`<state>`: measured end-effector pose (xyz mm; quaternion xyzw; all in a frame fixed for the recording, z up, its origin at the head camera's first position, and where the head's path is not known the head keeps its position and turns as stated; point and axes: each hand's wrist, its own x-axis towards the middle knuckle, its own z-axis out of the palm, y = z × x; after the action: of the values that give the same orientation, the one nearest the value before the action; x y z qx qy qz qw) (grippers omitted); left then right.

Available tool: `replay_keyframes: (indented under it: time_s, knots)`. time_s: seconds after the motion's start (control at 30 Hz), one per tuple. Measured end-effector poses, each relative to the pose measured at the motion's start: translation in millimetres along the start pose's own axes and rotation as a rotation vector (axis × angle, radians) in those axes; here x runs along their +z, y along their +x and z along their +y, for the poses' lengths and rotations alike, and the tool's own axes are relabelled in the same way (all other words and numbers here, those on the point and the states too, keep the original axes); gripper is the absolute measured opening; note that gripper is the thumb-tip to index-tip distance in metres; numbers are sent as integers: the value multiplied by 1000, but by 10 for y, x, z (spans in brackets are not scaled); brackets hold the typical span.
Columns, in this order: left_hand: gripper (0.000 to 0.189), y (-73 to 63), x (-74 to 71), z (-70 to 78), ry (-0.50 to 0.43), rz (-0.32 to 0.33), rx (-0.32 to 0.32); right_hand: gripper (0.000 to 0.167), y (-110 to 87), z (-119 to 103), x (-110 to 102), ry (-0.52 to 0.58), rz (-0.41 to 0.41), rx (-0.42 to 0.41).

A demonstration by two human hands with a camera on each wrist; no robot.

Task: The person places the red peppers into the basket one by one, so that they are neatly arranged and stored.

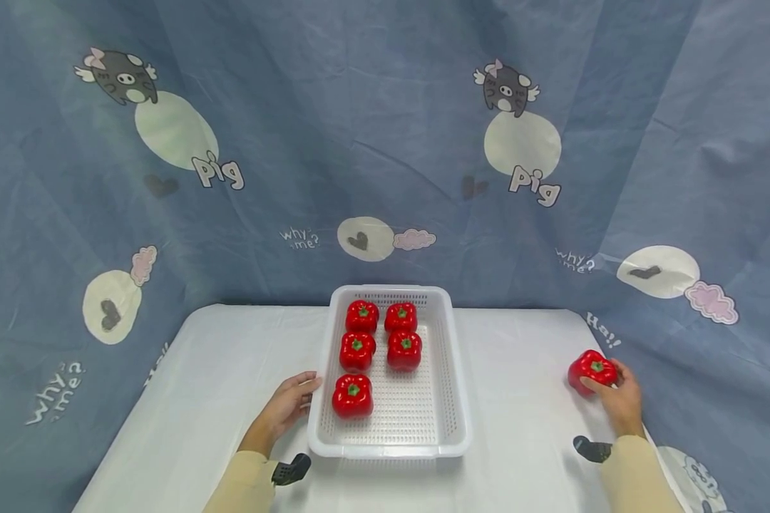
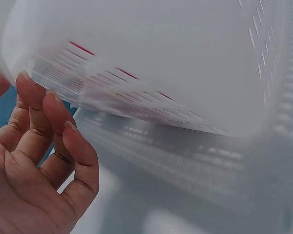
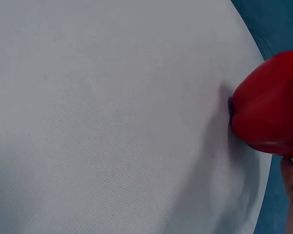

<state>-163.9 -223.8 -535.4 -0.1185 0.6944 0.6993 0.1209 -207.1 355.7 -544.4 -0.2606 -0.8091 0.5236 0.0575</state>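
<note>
A white plastic basket (image 1: 398,452) stands on the table, holding several red bell peppers (image 1: 353,397). At its left side, my left hand (image 1: 286,405) holds the rim with curled fingers; the left wrist view shows the fingertips (image 2: 53,97) against the basket's outer wall (image 2: 166,58). Far to the right, my right hand (image 1: 624,400) grips another red bell pepper (image 1: 592,372), thumb on the near side and fingers round its right. That pepper (image 3: 268,107) is at the table's right edge in the right wrist view; whether it touches the surface I cannot tell.
A white cloth covers the table (image 1: 520,399). Behind and beside it hangs a blue curtain (image 1: 385,164) printed with pigs and words. Inside the basket, the peppers sit toward the left and back, with bare floor (image 1: 417,413) at the front right.
</note>
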Motion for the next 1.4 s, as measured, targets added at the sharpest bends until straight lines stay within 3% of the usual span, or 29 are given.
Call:
replay_keyframes:
  time_s: [1.07,1.4]
  knots:
    - [41,-20,24,9,9,26,-6,91,-157,-113,309,-83,-127,-49]
    - [39,-14,22,10,8,29,-10,91,-250,-269,428,-124,-227,-81]
